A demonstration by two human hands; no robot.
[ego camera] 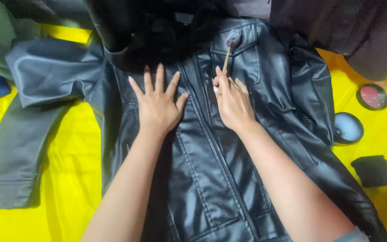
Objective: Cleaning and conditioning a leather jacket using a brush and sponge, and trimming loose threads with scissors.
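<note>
Black leather jacket (211,179) lies spread front-up on a yellow sheet (68,188). Left hand (157,105) rests flat on the jacket's chest, fingers splayed wide. Right hand (231,103) pinches a thin wooden-handled brush (228,53), its tufted tip touching the breast pocket. Two round tins (348,127) sit at right.

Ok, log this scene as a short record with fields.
surface: yellow sheet
garment: black leather jacket, laid flat, front up
left hand: palm down, fingers spread on the jacket
right hand: holds a small brush, its head on the chest pocket
beside jacket: two round tins, one dark cloth
</note>
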